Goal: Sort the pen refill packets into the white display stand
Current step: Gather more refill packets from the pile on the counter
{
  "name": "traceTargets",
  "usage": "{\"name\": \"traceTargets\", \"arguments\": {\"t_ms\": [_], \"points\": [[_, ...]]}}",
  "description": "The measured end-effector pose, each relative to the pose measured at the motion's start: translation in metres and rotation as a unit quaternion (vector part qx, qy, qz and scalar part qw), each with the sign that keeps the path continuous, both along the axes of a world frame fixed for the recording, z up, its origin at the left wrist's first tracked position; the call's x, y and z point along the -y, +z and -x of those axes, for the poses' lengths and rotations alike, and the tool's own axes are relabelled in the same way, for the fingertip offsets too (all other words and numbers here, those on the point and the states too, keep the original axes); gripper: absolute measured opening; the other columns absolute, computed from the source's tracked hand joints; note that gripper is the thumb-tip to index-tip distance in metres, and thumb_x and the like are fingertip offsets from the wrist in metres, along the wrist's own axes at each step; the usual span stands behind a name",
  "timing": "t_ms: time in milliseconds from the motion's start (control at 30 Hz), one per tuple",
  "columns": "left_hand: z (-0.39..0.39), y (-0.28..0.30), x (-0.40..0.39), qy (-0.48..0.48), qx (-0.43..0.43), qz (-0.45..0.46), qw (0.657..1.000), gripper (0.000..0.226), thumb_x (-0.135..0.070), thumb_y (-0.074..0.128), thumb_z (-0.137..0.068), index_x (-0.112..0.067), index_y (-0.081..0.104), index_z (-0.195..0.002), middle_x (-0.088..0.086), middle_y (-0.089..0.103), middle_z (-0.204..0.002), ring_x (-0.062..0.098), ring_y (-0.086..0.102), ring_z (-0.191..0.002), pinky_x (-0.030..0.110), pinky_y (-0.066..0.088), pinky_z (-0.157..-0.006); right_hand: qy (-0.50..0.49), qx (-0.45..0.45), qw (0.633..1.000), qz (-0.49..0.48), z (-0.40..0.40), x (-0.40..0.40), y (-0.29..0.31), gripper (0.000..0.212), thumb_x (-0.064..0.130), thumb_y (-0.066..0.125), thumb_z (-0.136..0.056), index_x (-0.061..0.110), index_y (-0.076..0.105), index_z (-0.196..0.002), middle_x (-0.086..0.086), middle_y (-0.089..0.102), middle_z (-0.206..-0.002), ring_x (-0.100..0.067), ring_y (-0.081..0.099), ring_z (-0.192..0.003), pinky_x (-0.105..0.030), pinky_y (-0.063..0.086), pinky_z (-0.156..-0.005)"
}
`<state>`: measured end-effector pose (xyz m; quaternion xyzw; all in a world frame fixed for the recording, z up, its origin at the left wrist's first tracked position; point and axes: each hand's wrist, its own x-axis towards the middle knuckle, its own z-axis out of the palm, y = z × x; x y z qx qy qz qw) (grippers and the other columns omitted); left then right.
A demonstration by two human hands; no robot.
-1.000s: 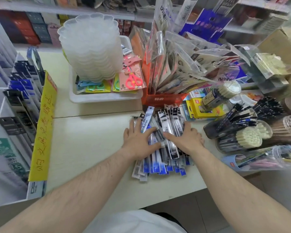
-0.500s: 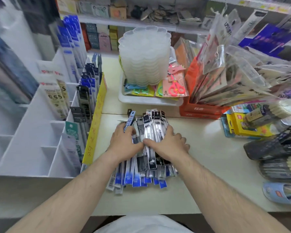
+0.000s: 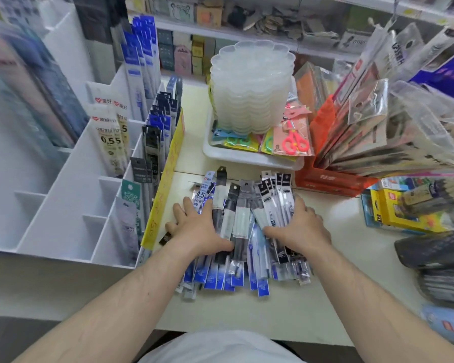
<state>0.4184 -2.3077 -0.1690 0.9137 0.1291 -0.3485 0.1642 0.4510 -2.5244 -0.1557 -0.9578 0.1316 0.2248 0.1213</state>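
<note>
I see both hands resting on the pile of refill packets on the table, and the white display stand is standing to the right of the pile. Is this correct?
Not quite. In the head view the white display stand stands to the left of the pile of refill packets, not the right. The rest holds: the left hand and right hand both rest on the pile on the table.

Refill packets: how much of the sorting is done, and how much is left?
Done: the white display stand already holds upright packets in its slots nearest the table. In hand: the left hand and right hand rest on the loose pile of refill packets, neither lifting one. Left: that whole pile; several front compartments look unfilled.
</note>
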Motion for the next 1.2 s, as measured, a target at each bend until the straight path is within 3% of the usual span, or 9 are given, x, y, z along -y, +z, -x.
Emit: {"name": "traceTargets", "arguments": {"t_ms": [200, 300, 400, 467, 633, 800, 1000, 1100, 1200], "points": [[-0.007, -0.002, 0.014, 0.027, -0.017, -0.033, 0.999, 0.141, -0.091, 0.064, -0.052, -0.029, -0.01, -0.155, 0.016, -0.013, -0.16, 0.043, -0.009, -0.147, 0.07, 0.021, -0.109, -0.001, 0.007, 1.0, 0.0, -0.013, 0.03, 0.0, 0.106, 0.06, 0.081, -0.058, 0.028, 0.031, -0.146, -0.005, 0.052, -0.136, -0.029, 0.051, -0.122, -0.046, 0.05, -0.096], [-0.005, -0.003, 0.012, -0.009, 0.025, -0.078, 0.997, 0.131, -0.088, 0.065, -0.055, -0.031, 0.001, -0.154, 0.016, 0.016, -0.15, 0.036, 0.021, -0.138, 0.053, 0.039, -0.103, 0.022, 0.002, 0.998, 0.055, -0.017, 0.032, 0.007, 0.103, 0.062, 0.08, -0.061, 0.027, 0.031, -0.145, -0.008, 0.05, -0.139, -0.03, 0.047, -0.127, -0.044, 0.044, -0.102], [-0.004, -0.001, 0.007, -0.002, 0.054, -0.048, 0.997, 0.116, -0.075, 0.074, -0.063, -0.033, 0.013, -0.153, 0.013, 0.03, -0.137, 0.033, 0.036, -0.125, 0.043, 0.046, -0.094, 0.111, 0.105, 0.978, 0.144, -0.003, 0.005, 0.02, 0.093, 0.066, 0.07, -0.072, 0.022, 0.033, -0.146, -0.01, 0.042, -0.143, -0.031, 0.037, -0.133, -0.045, 0.033, -0.109], [-0.004, -0.001, 0.007, 0.012, 0.057, -0.008, 0.998, 0.112, -0.065, 0.079, -0.067, -0.036, 0.013, -0.153, 0.014, 0.032, -0.134, 0.034, 0.043, -0.121, 0.042, 0.049, -0.092, 0.211, 0.17, 0.959, 0.083, 0.016, -0.024, 0.02, 0.081, 0.063, 0.062, -0.081, 0.024, 0.035, -0.147, -0.008, 0.033, -0.151, -0.029, 0.027, -0.141, -0.045, 0.022, -0.117], [-0.004, 0.001, -0.003, 0.063, 0.079, 0.095, 0.99, 0.107, -0.038, 0.083, -0.073, -0.045, 0.012, -0.153, 0.013, 0.044, -0.132, 0.033, 0.06, -0.106, 0.039, 0.055, -0.086, 0.36, 0.061, 0.931, 0.004, 0.038, -0.054, -0.009, 0.092, 0.074, 0.042, -0.089, 0.027, 0.005, -0.159, 0.003, 0.003, -0.167, -0.018, -0.004, -0.154, -0.047, -0.008, -0.122], [0.0, 0.01, -0.016, 0.126, 0.112, 0.175, 0.97, 0.101, -0.009, 0.073, -0.077, -0.042, 0.017, -0.153, 0.004, 0.059, -0.132, 0.023, 0.064, -0.083, 0.029, 0.051, -0.064, 0.374, 0.061, 0.924, 0.055, 0.024, -0.019, -0.015, 0.088, 0.064, 0.056, -0.084, 0.029, 0.017, -0.156, 0.005, 0.004, -0.167, -0.018, -0.003, -0.154, -0.049, -0.01, -0.122], [0.003, 0.024, -0.021, 0.145, 0.156, 0.22, 0.952, 0.096, -0.005, 0.066, -0.077, -0.049, 0.022, -0.15, -0.009, 0.056, -0.12, 0.02, 0.061, -0.078, 0.027, 0.046, -0.058, 0.348, 0.08, 0.931, 0.08, 0.016, -0.001, -0.004, 0.064, 0.036, 0.061, -0.079, 0.025, 0.046, -0.14, -0.001, 0.032, -0.158, -0.025, 0.016, -0.15, -0.047, -0.001, -0.121], [0.004, 0.027, -0.023, 0.16, 0.185, 0.244, 0.938, 0.1, -0.006, 0.067, -0.074, -0.054, 0.02, -0.147, -0.012, 0.061, -0.117, 0.021, 0.067, -0.084, 0.036, 0.057, -0.072, 0.318, 0.208, 0.925, -0.015, 0.026, -0.023, -0.015, 0.039, 0.022, 0.064, -0.07, 0.013, 0.068, -0.107, -0.005, 0.063, -0.118, -0.03, 0.054, -0.121, -0.047, 0.026, -0.113], [0.008, 0.029, -0.025, 0.177, 0.216, 0.279, 0.919, 0.101, -0.006, 0.07, -0.074, -0.056, 0.021, -0.147, -0.007, 0.066, -0.116, 0.017, 0.068, -0.089, 0.039, 0.058, -0.081, 0.334, 0.225, 0.909, -0.107, 0.035, -0.051, -0.028, 0.039, 0.025, 0.065, -0.07, 0.012, 0.071, -0.105, -0.005, 0.068, -0.109, -0.03, 0.061, -0.109, -0.045, 0.038, -0.106]]}}
